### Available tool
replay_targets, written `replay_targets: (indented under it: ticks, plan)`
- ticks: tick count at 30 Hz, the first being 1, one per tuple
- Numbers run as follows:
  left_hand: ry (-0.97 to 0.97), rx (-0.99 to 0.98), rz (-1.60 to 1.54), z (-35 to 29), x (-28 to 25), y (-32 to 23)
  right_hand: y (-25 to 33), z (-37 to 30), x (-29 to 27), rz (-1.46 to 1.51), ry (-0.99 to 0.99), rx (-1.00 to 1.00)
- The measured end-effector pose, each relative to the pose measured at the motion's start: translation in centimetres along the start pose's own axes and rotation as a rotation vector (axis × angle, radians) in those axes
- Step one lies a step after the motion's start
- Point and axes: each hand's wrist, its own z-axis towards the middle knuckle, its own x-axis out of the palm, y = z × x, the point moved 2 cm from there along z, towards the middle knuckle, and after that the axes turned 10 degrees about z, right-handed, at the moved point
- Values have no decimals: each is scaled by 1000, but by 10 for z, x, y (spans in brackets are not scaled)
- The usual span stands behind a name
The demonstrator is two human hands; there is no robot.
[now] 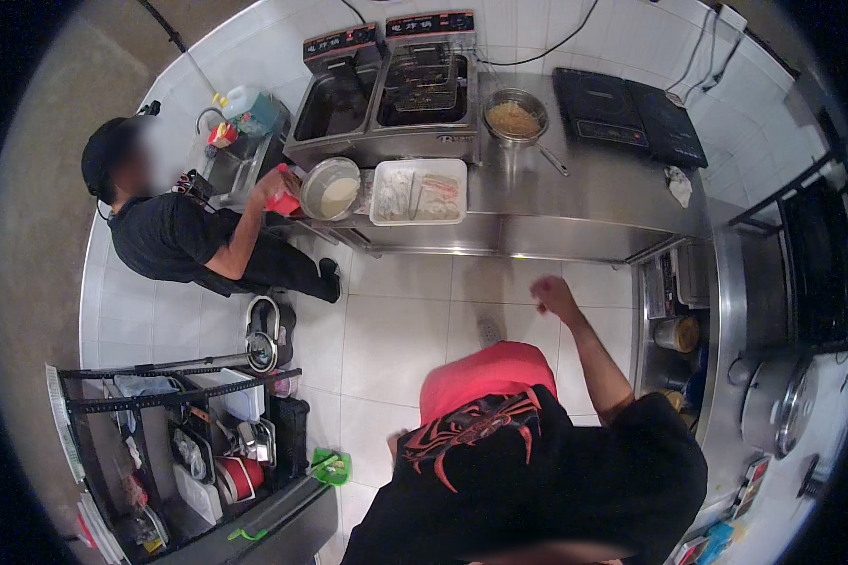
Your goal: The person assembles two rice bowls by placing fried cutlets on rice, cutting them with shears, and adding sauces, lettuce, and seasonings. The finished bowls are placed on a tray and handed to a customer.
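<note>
My right hand (554,296) is over the floor in front of the steel counter, touching nothing. Its fingers look loosely curled with nothing in them, though the picture is a little blurred there. Only a sliver of my left hand (396,442) shows beside my black shirt; its fingers are hidden. On the counter ahead, a white tray (380,198) of white powder holds pale strips and tongs. A steel bowl (334,189) of pale batter sits to its left. Farther right, a strainer (514,119) with fried bits rests over a pot.
At the left, a co-worker (174,226) holds a red container (281,190) by the bowl. Two deep fryers (424,71) stand against the wall, with induction cookers (598,108) to the right. A loaded rack (160,405) stands at lower left; a steel pot (773,405) is at right.
</note>
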Motion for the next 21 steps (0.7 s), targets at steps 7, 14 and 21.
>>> replay_targets:
  ticks: [7, 14, 21]
  plan:
    - [-253, 123, -246, 39, -31, -151, 187, 151, 177, -311, 227, -420]
    - [-261, -33, -533, 64, -75, -250, 208, 248, 270, -1119, 174, -527]
    - [21, 309, -344, 232, -152, -379, 215, 275, 304, -922, -77, -151]
